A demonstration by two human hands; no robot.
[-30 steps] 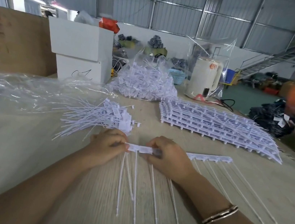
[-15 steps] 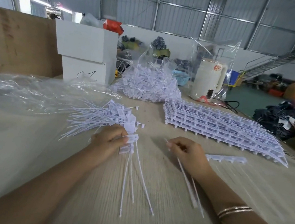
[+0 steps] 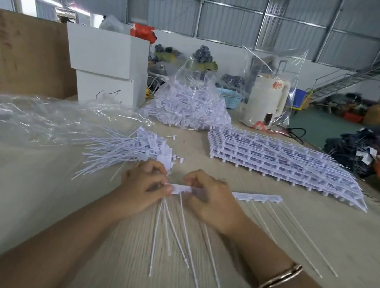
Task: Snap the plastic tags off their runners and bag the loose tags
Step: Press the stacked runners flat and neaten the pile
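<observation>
Far left on the counter (image 3: 30, 194) lies a clear bag (image 3: 29, 116), flat and apparently not yet filled. Just right of it sits a pile of loose tags (image 3: 135, 146), snapped off but unbagged. My left hand (image 3: 144, 186) has its fingers curled, pinching the near end of the runner strip (image 3: 257, 197) and a few tags gathered beneath it. My right hand (image 3: 210, 200) grips the same strip just beside, fingers closed over it; several tags hang from the strip to the right, unbroken. Behind, a filled bag of tags (image 3: 186, 109) stands complete. To the right, a stack of untouched runners (image 3: 284, 162) remains. I judge the work well short of done: the stack, this strip and the bagging of the loose pile are outstanding.
</observation>
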